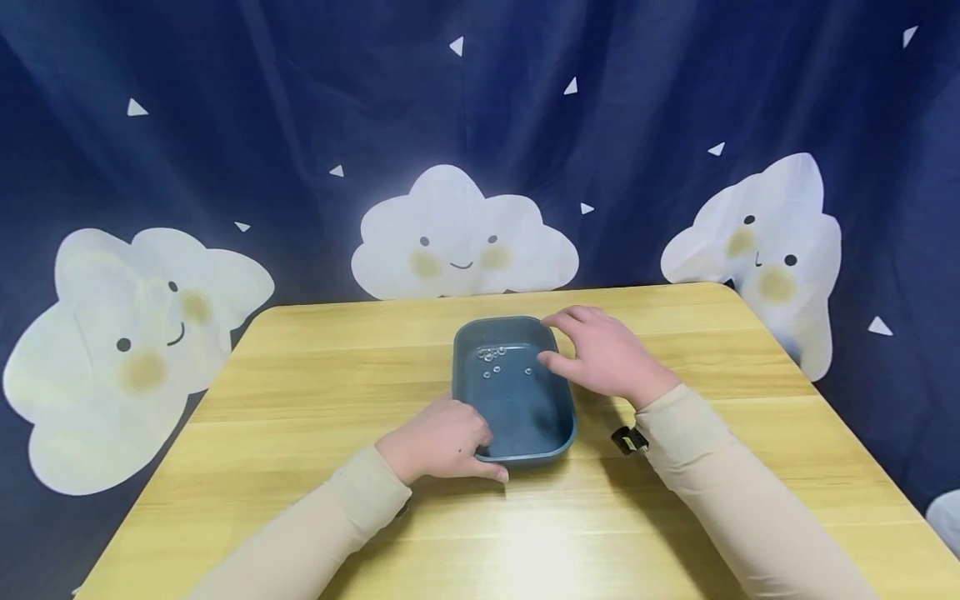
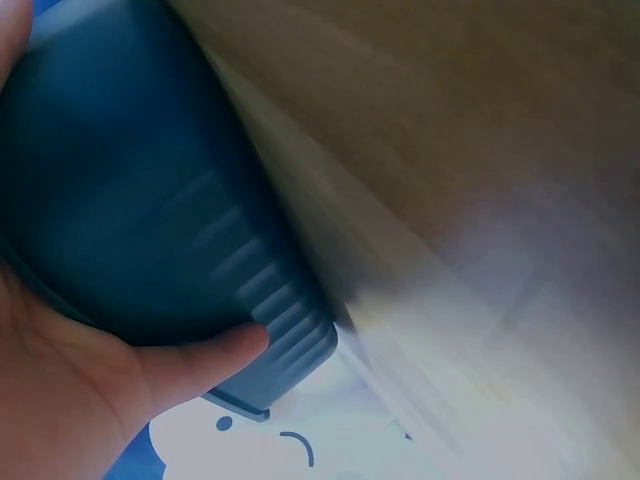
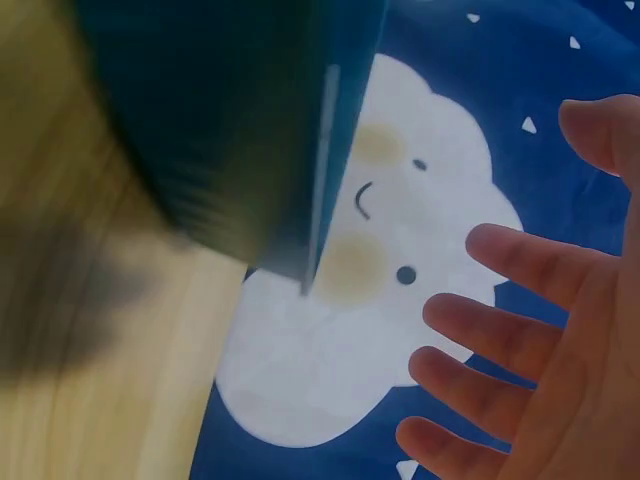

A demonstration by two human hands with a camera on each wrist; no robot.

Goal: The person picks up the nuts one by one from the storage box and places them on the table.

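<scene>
We grip box (image 1: 525, 421) at near left corner, left hand (image 1: 444, 437); right hand (image 1: 606, 357) spread wide beside box. Beads (image 1: 488, 357) inside box, table (image 1: 300, 433) beneath. Seemingly positioning box; next likely needs level hold.

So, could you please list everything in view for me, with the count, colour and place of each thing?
Bin: one, dark blue-grey, between the two hands.
Beads: several, clear, inside the bin, mostly clustered toward its far left; exact count unclear.
Table: one, light wood-coloured, below the bin.
Curtain: one, dark blue, behind the table.
Cloud prints: three with faces, white, on the curtain.
Triangle prints: many, white, scattered over the curtain.
Wrist fitting: one plainly visible, black, at the right cuff.
Sleeves: two, beige, on both arms.
Left hand: one, bare, gripping the bin's near left corner.
Right hand: one, bare, fingers spread, beside the bin's right wall.
</scene>
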